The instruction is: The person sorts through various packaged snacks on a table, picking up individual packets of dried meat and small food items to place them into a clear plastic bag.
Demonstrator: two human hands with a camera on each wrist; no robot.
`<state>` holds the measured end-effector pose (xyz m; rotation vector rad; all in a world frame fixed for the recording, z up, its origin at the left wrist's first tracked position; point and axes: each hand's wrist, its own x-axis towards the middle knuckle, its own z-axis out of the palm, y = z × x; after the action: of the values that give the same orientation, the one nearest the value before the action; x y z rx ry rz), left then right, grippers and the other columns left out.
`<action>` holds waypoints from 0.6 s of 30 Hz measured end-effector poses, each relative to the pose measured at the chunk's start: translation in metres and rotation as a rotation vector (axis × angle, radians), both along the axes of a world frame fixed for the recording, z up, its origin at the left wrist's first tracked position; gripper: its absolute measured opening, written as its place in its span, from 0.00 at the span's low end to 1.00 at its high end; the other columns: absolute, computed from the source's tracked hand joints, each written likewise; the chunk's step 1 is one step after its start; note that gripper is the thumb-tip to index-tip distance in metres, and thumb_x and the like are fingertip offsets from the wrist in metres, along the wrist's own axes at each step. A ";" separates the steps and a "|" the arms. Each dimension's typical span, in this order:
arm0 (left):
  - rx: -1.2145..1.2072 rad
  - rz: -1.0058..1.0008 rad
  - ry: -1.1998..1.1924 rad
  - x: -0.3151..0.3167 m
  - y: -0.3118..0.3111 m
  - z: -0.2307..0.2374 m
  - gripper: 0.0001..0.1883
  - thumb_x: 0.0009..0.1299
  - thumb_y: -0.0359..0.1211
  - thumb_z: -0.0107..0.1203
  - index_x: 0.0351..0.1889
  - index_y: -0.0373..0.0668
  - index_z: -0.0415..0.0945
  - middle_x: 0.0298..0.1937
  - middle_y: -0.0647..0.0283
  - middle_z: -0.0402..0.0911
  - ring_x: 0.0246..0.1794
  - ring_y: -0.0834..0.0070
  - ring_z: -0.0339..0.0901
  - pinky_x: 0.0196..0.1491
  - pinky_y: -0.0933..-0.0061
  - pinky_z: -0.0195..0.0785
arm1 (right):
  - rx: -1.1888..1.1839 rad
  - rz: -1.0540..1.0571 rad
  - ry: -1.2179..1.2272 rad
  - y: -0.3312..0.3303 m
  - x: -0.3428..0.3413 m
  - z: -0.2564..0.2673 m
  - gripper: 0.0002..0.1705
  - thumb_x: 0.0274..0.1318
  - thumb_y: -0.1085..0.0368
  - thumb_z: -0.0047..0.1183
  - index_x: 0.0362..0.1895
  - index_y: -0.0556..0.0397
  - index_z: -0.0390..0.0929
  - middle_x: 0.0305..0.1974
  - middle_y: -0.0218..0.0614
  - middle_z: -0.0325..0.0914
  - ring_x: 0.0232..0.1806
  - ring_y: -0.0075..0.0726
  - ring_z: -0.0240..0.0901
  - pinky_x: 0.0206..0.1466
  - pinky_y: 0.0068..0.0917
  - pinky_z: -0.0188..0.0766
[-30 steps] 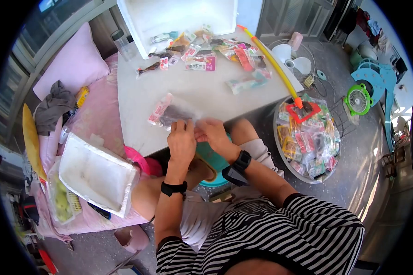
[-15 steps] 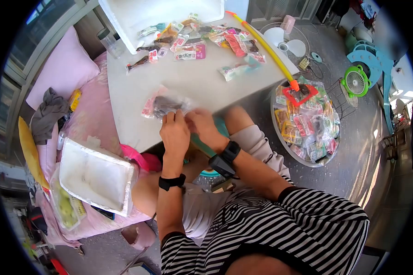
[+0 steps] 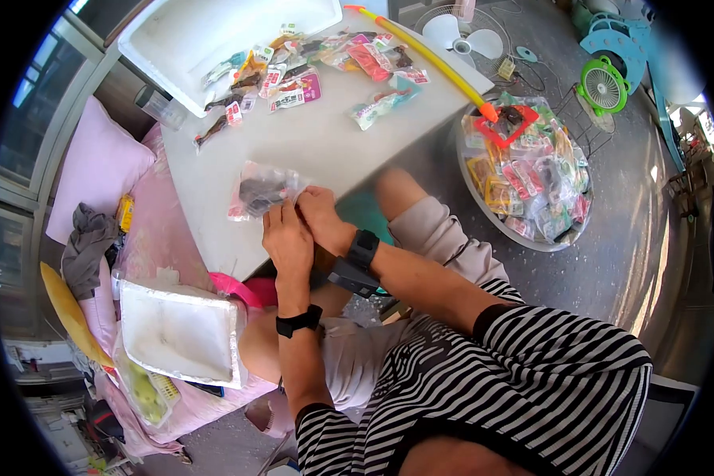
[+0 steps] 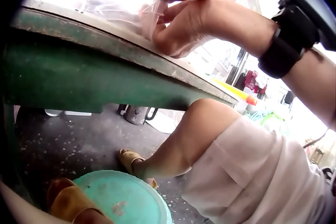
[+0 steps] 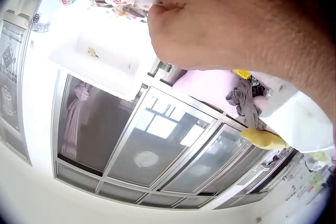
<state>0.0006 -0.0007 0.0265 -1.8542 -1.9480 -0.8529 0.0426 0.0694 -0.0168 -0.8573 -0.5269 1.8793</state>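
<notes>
On the near edge of the white table (image 3: 214, 170) lies a clear plastic bag (image 3: 263, 190) with dark contents and a pinkish side. My left hand (image 3: 288, 242) pinches its near edge with curled fingers. Right beside it, my right hand (image 3: 324, 218) grips the bag's near right corner. The left wrist view shows the film of the bag (image 4: 152, 16) bunched between the fingers of both hands. In the right wrist view, my right hand (image 5: 194, 29) covers the bag.
Several snack packets (image 3: 297, 89) lie near a white foam box (image 3: 166, 55) at the back. A yellow tube (image 3: 428, 57) runs along the right edge. On the right stands a round basin (image 3: 474, 190) full of packets. An empty foam box (image 3: 182, 333) sits on the pink bed (image 3: 155, 262).
The view has shifted, so the table items appear farther left. Both hands keep hold of the bag's edge, and my right hand has drawn up close against the left.
</notes>
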 end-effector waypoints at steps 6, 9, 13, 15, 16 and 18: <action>-0.114 -0.010 -0.117 -0.009 -0.004 0.000 0.17 0.62 0.31 0.57 0.49 0.35 0.76 0.36 0.52 0.74 0.39 0.52 0.73 0.40 0.55 0.69 | 0.198 0.410 -0.216 0.010 0.069 0.036 0.09 0.53 0.69 0.49 0.25 0.62 0.77 0.22 0.37 0.77 0.17 0.27 0.71 0.16 0.24 0.68; -0.173 0.007 -0.092 -0.007 -0.007 0.000 0.20 0.62 0.34 0.60 0.51 0.36 0.76 0.35 0.53 0.73 0.38 0.53 0.73 0.38 0.57 0.69 | 0.312 0.234 -0.393 0.026 0.098 0.032 0.11 0.55 0.65 0.51 0.29 0.62 0.77 0.21 0.37 0.77 0.17 0.25 0.72 0.18 0.22 0.70; -0.203 0.042 0.046 -0.002 -0.005 -0.006 0.26 0.59 0.37 0.63 0.54 0.37 0.74 0.38 0.53 0.72 0.40 0.54 0.72 0.39 0.59 0.70 | 0.510 0.159 -0.666 0.063 0.100 0.020 0.15 0.54 0.58 0.55 0.32 0.61 0.77 0.22 0.41 0.77 0.20 0.32 0.75 0.23 0.28 0.72; -0.212 0.038 0.092 0.003 -0.005 -0.011 0.29 0.57 0.38 0.65 0.56 0.36 0.72 0.39 0.53 0.72 0.41 0.54 0.72 0.40 0.59 0.70 | 0.573 0.200 -0.825 0.070 0.085 0.018 0.18 0.51 0.55 0.58 0.32 0.59 0.78 0.23 0.45 0.77 0.23 0.39 0.76 0.28 0.32 0.73; -0.215 0.038 0.116 0.005 -0.005 -0.012 0.31 0.55 0.38 0.66 0.56 0.36 0.72 0.39 0.53 0.72 0.42 0.54 0.71 0.40 0.59 0.70 | 0.606 0.222 -0.904 0.073 0.074 0.018 0.19 0.49 0.53 0.59 0.31 0.59 0.78 0.24 0.47 0.77 0.24 0.43 0.76 0.31 0.34 0.73; -0.266 0.065 0.136 0.008 -0.005 -0.010 0.32 0.55 0.38 0.66 0.56 0.34 0.71 0.42 0.54 0.72 0.44 0.56 0.71 0.42 0.61 0.71 | 0.830 0.150 -1.047 0.078 0.053 -0.003 0.20 0.47 0.51 0.60 0.29 0.58 0.79 0.24 0.49 0.77 0.28 0.47 0.77 0.36 0.34 0.74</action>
<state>0.0083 -0.0059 0.0161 -1.9218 -2.1053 -0.4530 0.0956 0.1474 -0.0201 -1.1584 -1.8734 0.9908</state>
